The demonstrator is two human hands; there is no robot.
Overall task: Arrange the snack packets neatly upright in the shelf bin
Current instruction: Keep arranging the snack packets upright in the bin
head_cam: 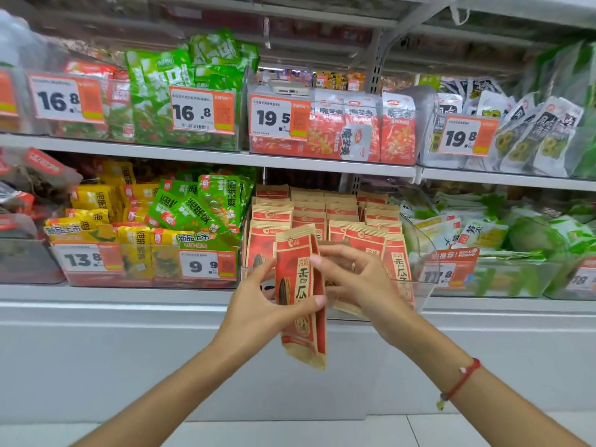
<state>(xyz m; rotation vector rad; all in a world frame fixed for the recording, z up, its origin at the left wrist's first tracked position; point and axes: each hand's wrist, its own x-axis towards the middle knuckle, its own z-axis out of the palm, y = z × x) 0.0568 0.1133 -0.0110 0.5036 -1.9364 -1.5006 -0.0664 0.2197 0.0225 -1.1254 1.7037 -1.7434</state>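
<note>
A red and tan sunflower seed packet (300,298) hangs upright in front of the lower shelf, with what looks like a second packet behind it. My left hand (258,301) grips its left side and thumb-pinches the front. My right hand (351,279) touches the packet's right edge with its fingertips, fingers spread, and partly hides the packets behind it. Behind them a clear shelf bin (419,291) holds several rows of the same packets (342,221) standing upright.
Neighbouring clear bins hold yellow and green snack packs (145,227) on the left and pale green packs (503,240) on the right. An upper shelf (206,156) carries more bins with price tags. A grey shelf base (129,350) lies below.
</note>
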